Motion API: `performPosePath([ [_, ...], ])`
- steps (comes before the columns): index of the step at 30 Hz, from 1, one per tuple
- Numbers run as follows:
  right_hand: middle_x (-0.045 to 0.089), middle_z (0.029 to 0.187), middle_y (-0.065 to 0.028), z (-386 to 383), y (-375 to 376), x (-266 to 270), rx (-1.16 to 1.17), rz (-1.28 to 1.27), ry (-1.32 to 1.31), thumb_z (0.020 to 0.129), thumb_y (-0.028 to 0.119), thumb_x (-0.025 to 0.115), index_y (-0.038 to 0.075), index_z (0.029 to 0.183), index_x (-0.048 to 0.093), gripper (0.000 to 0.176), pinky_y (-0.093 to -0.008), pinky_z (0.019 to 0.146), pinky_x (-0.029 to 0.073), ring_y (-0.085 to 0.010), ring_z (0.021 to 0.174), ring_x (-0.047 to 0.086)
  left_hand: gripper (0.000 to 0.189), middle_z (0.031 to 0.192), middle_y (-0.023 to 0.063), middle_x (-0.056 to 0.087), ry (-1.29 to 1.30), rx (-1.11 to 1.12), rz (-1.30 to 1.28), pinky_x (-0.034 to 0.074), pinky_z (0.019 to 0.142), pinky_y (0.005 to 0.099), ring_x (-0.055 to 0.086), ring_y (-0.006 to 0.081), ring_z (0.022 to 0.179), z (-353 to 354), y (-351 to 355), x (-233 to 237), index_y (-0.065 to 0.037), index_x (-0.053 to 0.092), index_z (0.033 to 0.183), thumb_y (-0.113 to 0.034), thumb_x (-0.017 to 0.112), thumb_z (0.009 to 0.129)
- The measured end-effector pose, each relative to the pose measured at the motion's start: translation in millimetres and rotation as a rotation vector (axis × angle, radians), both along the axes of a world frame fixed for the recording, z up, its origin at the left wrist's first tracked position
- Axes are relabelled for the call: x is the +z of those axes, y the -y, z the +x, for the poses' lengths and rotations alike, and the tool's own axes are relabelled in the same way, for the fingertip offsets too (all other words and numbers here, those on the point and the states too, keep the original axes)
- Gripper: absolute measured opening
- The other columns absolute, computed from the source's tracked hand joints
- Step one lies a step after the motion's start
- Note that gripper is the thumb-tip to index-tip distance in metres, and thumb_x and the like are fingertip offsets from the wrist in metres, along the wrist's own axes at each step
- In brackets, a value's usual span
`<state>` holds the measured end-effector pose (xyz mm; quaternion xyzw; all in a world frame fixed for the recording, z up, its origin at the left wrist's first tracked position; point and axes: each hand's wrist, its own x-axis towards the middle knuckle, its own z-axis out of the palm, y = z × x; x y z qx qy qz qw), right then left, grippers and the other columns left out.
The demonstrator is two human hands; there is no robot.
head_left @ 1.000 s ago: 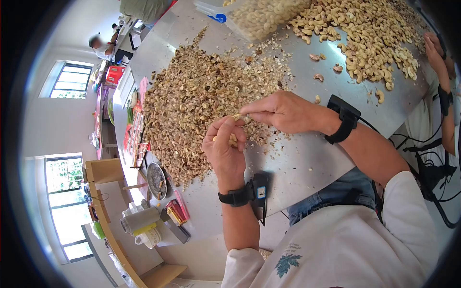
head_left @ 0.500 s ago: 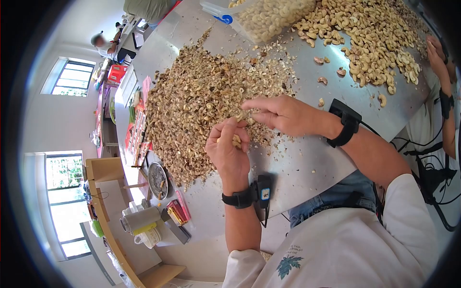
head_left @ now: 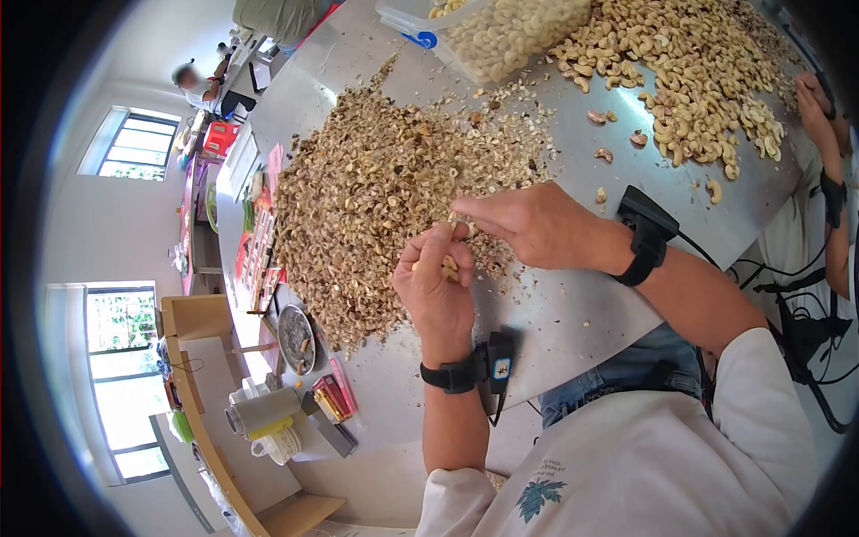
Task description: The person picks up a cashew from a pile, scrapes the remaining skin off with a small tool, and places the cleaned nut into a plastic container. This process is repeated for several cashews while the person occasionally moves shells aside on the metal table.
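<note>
My left hand (head_left: 436, 286) is closed, with several pale cashew nuts (head_left: 448, 266) cupped in its curled fingers and the thumb and forefinger pinched at the top. Touching or very near those fingertips is my right hand (head_left: 537, 228), its forefinger stretched forward and its other fingers bent under; what lies in them is hidden. A small pale piece shows around the meeting fingertips, too small to name. Both hands are over the near edge of a large heap of broken brown nut bits and skins (head_left: 358, 197) on the metal table (head_left: 573, 313).
A clear plastic box of cashews (head_left: 514, 40) stands at the back, beside a wide spread of whole cashews (head_left: 689, 80). A co-worker's hand (head_left: 812, 107) is at the right. On the left are a round metal dish (head_left: 296, 340), a shelf (head_left: 201, 358) and small boxes (head_left: 333, 398).
My left hand has shifted slightly right. The fingers of my right hand have drawn together and bent under, with the forefinger still extended. The heap looks the same.
</note>
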<state>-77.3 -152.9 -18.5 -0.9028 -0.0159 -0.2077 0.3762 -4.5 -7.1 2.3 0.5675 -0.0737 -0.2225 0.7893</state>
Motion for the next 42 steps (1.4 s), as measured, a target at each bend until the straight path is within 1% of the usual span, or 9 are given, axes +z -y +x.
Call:
performPosePath([
  [5,0.066,0.089,-0.0169,-1.6,0.9,3.5,-0.023,-0.042,0.011,0.088,0.014,0.056,0.008,0.119,0.056,0.032,-0.0395,0.062,0.05,-0.0342,0.076,0.063,0.013,0.08,0.0143,0.064,-0.01,-0.004,-0.006,0.036,0.044,0.0195,0.053,0.0105,0.055,-2.0,1.4,-1.9,0.003,0.063,0.085,-0.009,0.061,0.085],
  [17,0.062,0.075,-0.0163,3.7,6.5,-2.0,0.204,0.561,-0.158,0.092,0.022,0.054,0.007,0.125,0.052,0.036,-0.0331,0.058,0.047,-0.0253,0.061,0.06,0.013,0.077,0.0135,0.063,0.016,-0.006,-0.024,0.035,0.044,0.0195,0.051,0.0104,0.056,-3.4,1.7,0.5,0.003,0.062,0.085,-0.01,0.061,0.085],
  [23,0.064,0.082,-0.0174,0.9,-1.8,-3.2,-0.011,0.059,0.054,0.09,0.017,0.055,0.008,0.122,0.052,0.034,-0.0379,0.059,0.049,-0.0316,0.067,0.063,0.013,0.078,0.0139,0.063,-0.016,0.02,0.009,0.035,0.046,0.0201,0.048,0.0103,0.054,-3.9,2.4,1.4,0.003,0.063,0.084,-0.01,0.061,0.084],
  [26,0.064,0.086,-0.0195,0.2,-1.1,1.4,-0.123,-0.017,0.01,0.089,0.016,0.055,0.007,0.121,0.052,0.033,-0.0407,0.061,0.049,-0.0356,0.073,0.063,0.014,0.078,0.0141,0.063,-0.007,-0.019,-0.031,0.035,0.046,0.0205,0.048,0.0106,0.054,-2.4,0.8,-1.0,0.004,0.063,0.083,-0.01,0.061,0.084],
  [32,0.063,0.08,-0.0189,3.4,8.4,0.1,0.138,0.288,0.003,0.091,0.019,0.054,0.002,0.115,0.055,0.029,-0.0353,0.061,0.048,-0.0282,0.068,0.063,0.014,0.079,0.0144,0.063,0.006,-0.017,-0.04,0.035,0.046,0.0207,0.046,0.011,0.051,-0.9,-0.1,-2.8,0.004,0.062,0.085,-0.01,0.06,0.085],
  [35,0.062,0.076,-0.0157,0.5,8.8,8.7,0.215,0.494,-0.171,0.093,0.022,0.053,0.002,0.112,0.057,0.028,-0.0327,0.06,0.047,-0.0248,0.064,0.061,0.012,0.08,0.0151,0.063,0.062,-0.016,-0.048,0.035,0.045,0.0204,0.047,0.0113,0.051,-3.0,1.1,-0.3,0.004,0.062,0.086,-0.008,0.06,0.084],
  [38,0.062,0.075,-0.0147,0.4,11.4,11.6,0.206,0.427,-0.215,0.091,0.02,0.054,0.003,0.114,0.056,0.028,-0.0347,0.058,0.047,-0.0278,0.066,0.062,0.011,0.081,0.0147,0.062,0.052,-0.016,-0.042,0.035,0.044,0.0199,0.048,0.0111,0.053,-3.9,2.0,0.9,0.004,0.061,0.087,-0.007,0.061,0.084],
  [41,0.062,0.075,-0.0145,1.0,-0.3,-2.0,-0.012,-0.064,0.039,0.089,0.015,0.054,0.002,0.112,0.055,0.027,-0.0378,0.057,0.048,-0.0306,0.067,0.062,0.012,0.082,0.0145,0.063,-0.128,-0.043,-0.11,0.034,0.044,0.0194,0.05,0.0108,0.056,1.6,-1.6,-3.7,0.004,0.06,0.09,-0.006,0.061,0.083],
  [42,0.062,0.077,-0.0146,2.1,-1.3,-4.8,-0.052,-0.05,0.078,0.087,0.014,0.055,0.002,0.111,0.055,0.026,-0.0388,0.058,0.048,-0.0315,0.068,0.062,0.011,0.083,0.0142,0.063,-0.174,-0.049,-0.121,0.034,0.044,0.0193,0.05,0.0106,0.057,3.6,-3.1,-5.5,0.004,0.06,0.09,-0.005,0.061,0.083],
])
